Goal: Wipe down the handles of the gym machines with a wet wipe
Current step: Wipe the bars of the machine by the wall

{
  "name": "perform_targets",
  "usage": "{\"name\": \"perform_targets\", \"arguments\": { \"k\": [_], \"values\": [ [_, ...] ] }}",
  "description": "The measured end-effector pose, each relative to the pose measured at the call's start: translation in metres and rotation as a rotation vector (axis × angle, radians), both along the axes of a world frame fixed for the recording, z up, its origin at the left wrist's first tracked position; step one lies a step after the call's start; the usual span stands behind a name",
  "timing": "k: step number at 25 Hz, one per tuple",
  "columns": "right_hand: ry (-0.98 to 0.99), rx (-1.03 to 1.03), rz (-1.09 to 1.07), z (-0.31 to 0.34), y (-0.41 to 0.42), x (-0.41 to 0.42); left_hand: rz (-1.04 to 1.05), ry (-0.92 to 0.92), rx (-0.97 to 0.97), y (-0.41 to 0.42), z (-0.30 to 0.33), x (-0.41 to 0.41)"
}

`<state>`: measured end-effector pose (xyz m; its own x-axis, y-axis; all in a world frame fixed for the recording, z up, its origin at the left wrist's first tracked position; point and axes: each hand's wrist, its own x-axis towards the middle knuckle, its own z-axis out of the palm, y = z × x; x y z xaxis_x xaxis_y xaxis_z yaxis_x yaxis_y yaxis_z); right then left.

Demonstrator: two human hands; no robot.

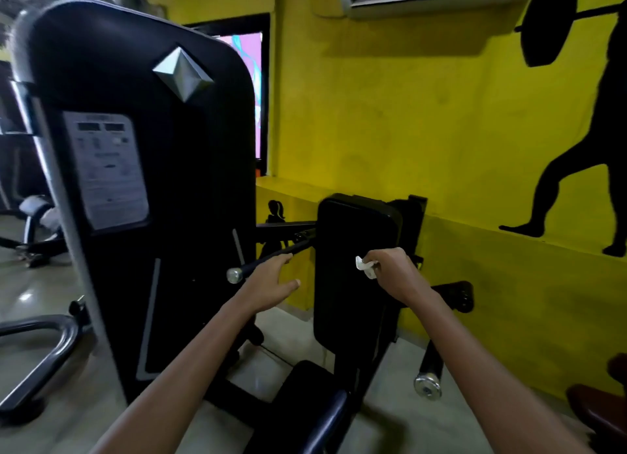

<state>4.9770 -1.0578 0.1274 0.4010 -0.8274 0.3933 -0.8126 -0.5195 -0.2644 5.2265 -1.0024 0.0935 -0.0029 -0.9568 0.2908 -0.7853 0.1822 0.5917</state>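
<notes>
Head view, looking down over both forearms at a black gym machine (135, 148) against a yellow wall (407, 131). Right hand (390, 270) pinching a small white wet wipe (364, 267), bunched up between thumb and fingers, hovering just in front of the upright back pad (356, 267). Left hand (271, 280) relaxed, fingers extended, fingertips on or right at the dark bar handle (271, 257) sticking out toward the camera with a chrome end cap (234, 275); contact hard to confirm from here. Second handle (431, 369) low on the right, also chrome-capped, well apart from both hands.

Handling call: wipe looks light, limp, damp, likely to tear or ball up if dragged hard, so best spread flatter over the palm and wrapped round the bar. Handle looks rigid metal, probably pivoting on its arm, so worth steadying near the cap with the left hand while the right slides the wipe along the grip. Chrome cap likely slippery when wet. Wipe not yet on the handle; wiping of this bar seemingly about to begin.
</notes>
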Motion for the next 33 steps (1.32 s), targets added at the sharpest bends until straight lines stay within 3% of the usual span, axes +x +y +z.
{"name": "perform_targets", "arguments": {
  "k": [8, 16, 27, 33],
  "values": [
    [-0.055, 0.010, -0.024, -0.017, 0.003, 0.153, -0.035, 0.053, 0.043, 0.020, -0.001, 0.138],
    [-0.016, 0.006, -0.129, -0.028, -0.020, 0.256, -0.125, 0.046, 0.053, -0.024, -0.003, 0.244],
    [0.003, 0.040, -0.297, -0.063, -0.148, 0.290, -0.279, 0.093, 0.149, -0.188, -0.052, 0.273],
    [-0.044, 0.065, -0.372, -0.076, -0.202, 0.295, -0.370, 0.208, 0.226, -0.277, -0.075, 0.261]
  ]
}}
